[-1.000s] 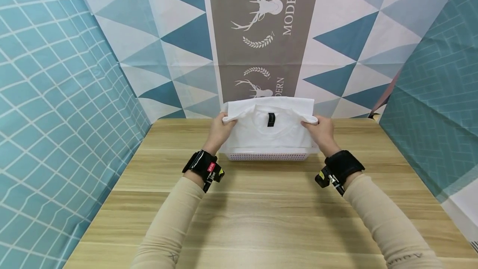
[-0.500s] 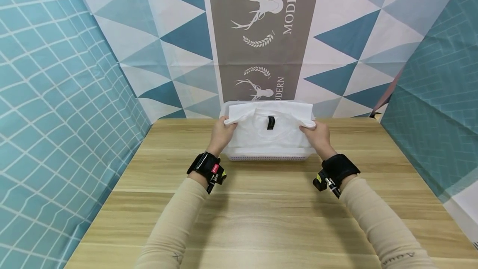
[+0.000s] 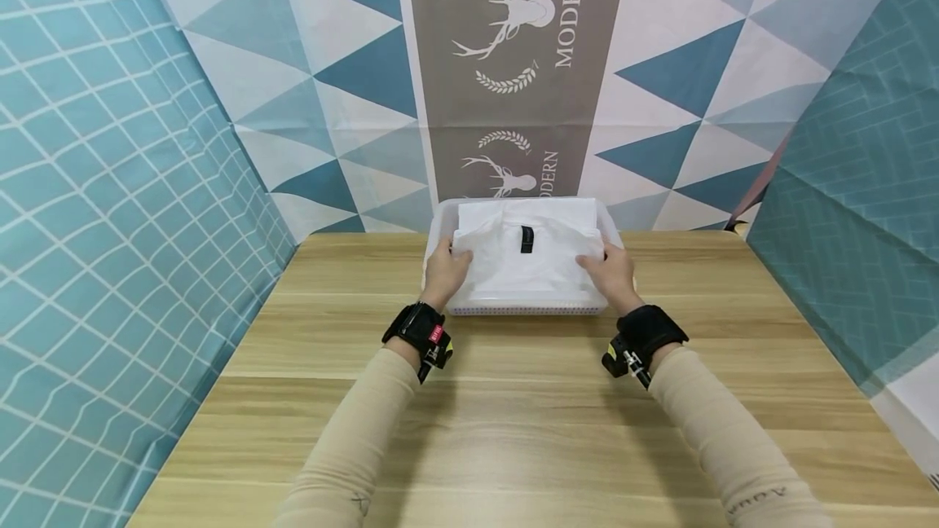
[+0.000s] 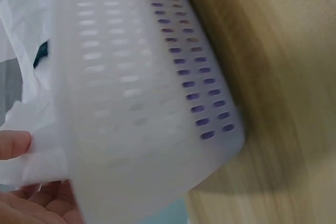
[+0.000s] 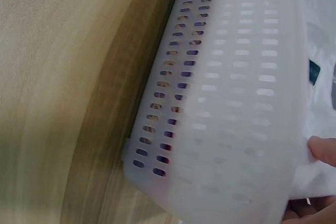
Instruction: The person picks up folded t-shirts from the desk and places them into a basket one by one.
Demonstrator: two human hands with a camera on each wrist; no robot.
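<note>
White cloth, the folded shirt, has come down from above the rim and now lies inside the basket at the desk's far edge; my left hand and right hand pinch its side edges, fingers curled; it looks nearly settled.

A light wooden counter with a plank-grain surface fills the foreground. Behind it hangs a backdrop cloth of blue, grey and white triangles, with a taupe centre banner printed with white deer heads and the word MODERN. A teal cloth with a white grid covers the left wall; a teal brick-patterned cloth covers the right.
</note>
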